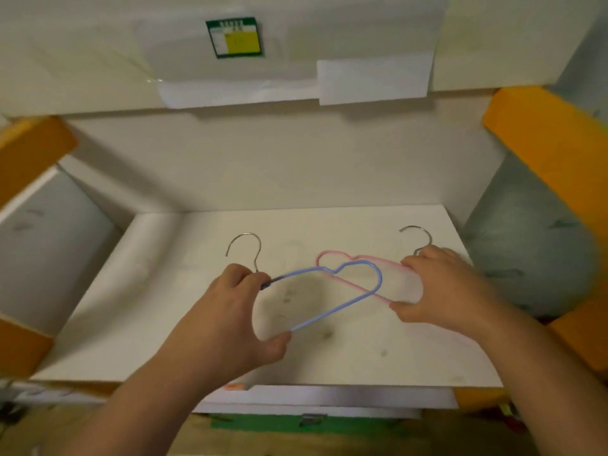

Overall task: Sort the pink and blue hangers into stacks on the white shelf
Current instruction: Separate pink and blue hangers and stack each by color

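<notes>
Two hangers were all I saw: left hand (227, 311) gripping the blue hanger (345, 291), right hand (441, 287) grasping the pink hanger (332, 256), overlapping above the white shelf (131, 324), neither stacked yet.

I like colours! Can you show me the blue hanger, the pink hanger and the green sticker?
blue hanger (332, 312): head view, lower wire.
pink hanger (332, 252): head view, top loop.
green sticker (235, 37): head view, yellow patch.

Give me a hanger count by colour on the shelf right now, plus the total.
Blue hanger: 1, held in the left hand
Pink hanger: 1, held in the right hand
Total: 2, overlapping above the white shelf
</notes>
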Available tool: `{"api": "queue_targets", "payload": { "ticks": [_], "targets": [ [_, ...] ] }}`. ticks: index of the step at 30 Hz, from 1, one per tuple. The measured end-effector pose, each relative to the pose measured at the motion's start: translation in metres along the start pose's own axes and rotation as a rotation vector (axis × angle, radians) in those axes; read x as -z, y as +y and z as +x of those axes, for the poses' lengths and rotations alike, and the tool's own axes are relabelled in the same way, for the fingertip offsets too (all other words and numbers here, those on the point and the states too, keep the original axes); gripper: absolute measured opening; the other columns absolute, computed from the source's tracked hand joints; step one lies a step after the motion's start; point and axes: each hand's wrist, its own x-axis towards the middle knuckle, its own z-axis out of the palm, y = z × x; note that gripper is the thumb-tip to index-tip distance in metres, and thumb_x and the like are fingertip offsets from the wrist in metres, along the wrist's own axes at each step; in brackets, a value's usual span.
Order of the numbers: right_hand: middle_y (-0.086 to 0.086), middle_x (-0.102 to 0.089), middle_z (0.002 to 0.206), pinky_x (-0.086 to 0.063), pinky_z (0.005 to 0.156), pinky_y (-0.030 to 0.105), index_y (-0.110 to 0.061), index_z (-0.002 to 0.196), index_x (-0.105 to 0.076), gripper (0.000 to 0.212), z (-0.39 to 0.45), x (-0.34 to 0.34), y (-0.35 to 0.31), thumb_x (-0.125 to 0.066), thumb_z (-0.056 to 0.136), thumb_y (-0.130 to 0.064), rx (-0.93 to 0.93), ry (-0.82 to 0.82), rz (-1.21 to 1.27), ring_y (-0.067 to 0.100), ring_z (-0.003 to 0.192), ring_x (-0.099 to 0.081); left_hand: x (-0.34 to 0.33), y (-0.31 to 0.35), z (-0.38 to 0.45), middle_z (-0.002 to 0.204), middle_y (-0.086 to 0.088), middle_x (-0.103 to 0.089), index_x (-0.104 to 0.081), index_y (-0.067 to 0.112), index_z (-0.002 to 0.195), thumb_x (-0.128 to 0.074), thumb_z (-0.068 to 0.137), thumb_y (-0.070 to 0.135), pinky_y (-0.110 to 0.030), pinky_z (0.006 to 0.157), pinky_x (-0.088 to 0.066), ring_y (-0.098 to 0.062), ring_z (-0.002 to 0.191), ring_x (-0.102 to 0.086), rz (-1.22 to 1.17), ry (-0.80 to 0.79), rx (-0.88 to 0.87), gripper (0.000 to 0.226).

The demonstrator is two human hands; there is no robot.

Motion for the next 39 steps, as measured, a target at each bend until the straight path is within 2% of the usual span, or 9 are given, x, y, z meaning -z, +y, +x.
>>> {"api": "queue_targets", "payload": {
  "ticks": [7,11,16,20,26,28,31,37,39],
  "targets": [
    [-0.008,-0.047,0.101,-0.047,0.082,0.035,-0.032,0.117,-0.054,0.076,-0.001,0.0,-0.051,-0.054,0.053,-0.073,0.202,0.068,0.018,0.016,0.096,-0.046,0.029,-0.034,-0.056,0.116,0.015,-0.043,-0.049,0.029,0.129,-0.066,0.058,0.069,-0.025,0.081,-0.05,-0.007,0.099,-0.056,0.079,0.074,0.219,0.083],
    [-0.009,-0.047,0.101,-0.046,0.085,0.034,-0.032,0.114,-0.054,0.074,-0.003,0.003,-0.106,-0.055,0.051,-0.071,0.302,0.082,0.035,0.017,0.096,-0.047,0.056,-0.05,-0.101,0.12,0.015,-0.04,-0.046,0.028,0.135,-0.071,0.06,0.064,-0.026,0.085,-0.05,-0.007,0.101,-0.052,0.133,0.108,0.296,0.087],
    [-0.01,-0.048,0.106,-0.038,0.083,0.026,-0.029,0.122,-0.053,0.079,-0.021,0.007,-0.189,-0.058,0.053,-0.069,0.453,0.107,0.02,0.014,0.102,-0.046,0.085,-0.074,-0.176,0.126,0.018,-0.037,-0.042,0.034,0.138,-0.072,0.059,0.065,-0.023,0.087,-0.05,-0.003,0.105,-0.048,0.14,0.194,0.42,0.09],
    [-0.011,-0.047,0.109,-0.041,0.087,0.028,-0.029,0.126,-0.05,0.083,-0.052,0.008,-0.271,-0.06,0.054,-0.07,0.552,0.071,-0.007,0.012,0.105,-0.044,0.11,-0.117,-0.257,0.12,0.011,-0.043,-0.053,0.023,0.131,-0.08,0.056,0.055,-0.031,0.084,-0.053,-0.012,0.101,-0.057,0.117,0.301,0.499,0.086],
    [-0.019,-0.042,0.107,-0.044,0.082,0.024,-0.039,0.127,-0.045,0.082,-0.104,-0.006,-0.399,-0.054,0.053,-0.076,0.71,-0.059,-0.081,0.005,0.098,-0.041,0.141,-0.201,-0.376,0.114,0.009,-0.044,-0.058,0.02,0.127,-0.085,0.053,0.049,-0.02,0.085,-0.041,-0.009,0.096,-0.053,0.145,0.379,0.657,0.084],
    [-0.022,-0.044,0.104,-0.046,0.08,0.025,-0.045,0.118,-0.047,0.074,-0.118,-0.012,-0.437,-0.054,0.053,-0.078,0.743,-0.069,-0.069,0.004,0.095,-0.042,0.148,-0.225,-0.407,0.113,0.012,-0.041,-0.056,0.022,0.129,-0.084,0.053,0.05,-0.023,0.084,-0.042,-0.006,0.097,-0.051,0.136,0.384,0.675,0.085],
    [-0.021,-0.048,0.101,-0.049,0.079,0.03,-0.041,0.106,-0.055,0.064,-0.132,-0.022,-0.489,-0.058,0.055,-0.078,0.78,-0.061,0.0,0.003,0.093,-0.046,0.161,-0.257,-0.441,0.111,0.015,-0.038,-0.053,0.024,0.132,-0.081,0.056,0.053,-0.022,0.083,-0.041,0.005,0.093,-0.039,0.139,0.378,0.709,0.086],
    [-0.017,-0.042,0.103,-0.048,0.085,0.031,-0.035,0.124,-0.05,0.08,-0.128,-0.053,-0.571,-0.055,0.056,-0.076,0.818,-0.041,0.0,0.007,0.1,-0.041,0.18,-0.319,-0.47,0.112,0.011,-0.041,-0.055,0.021,0.129,-0.064,0.054,0.065,-0.025,0.087,-0.041,0.002,0.096,-0.041,0.074,0.425,0.775,0.087],
    [-0.014,-0.042,0.108,-0.046,0.089,0.03,-0.032,0.131,-0.047,0.086,-0.118,-0.063,-0.596,-0.053,0.057,-0.076,0.818,-0.023,0.007,0.008,0.106,-0.04,0.181,-0.345,-0.469,0.111,0.014,-0.039,-0.053,0.024,0.129,-0.067,0.055,0.066,-0.024,0.087,-0.041,0.003,0.096,-0.041,0.066,0.407,0.785,0.087]
  ]
}}
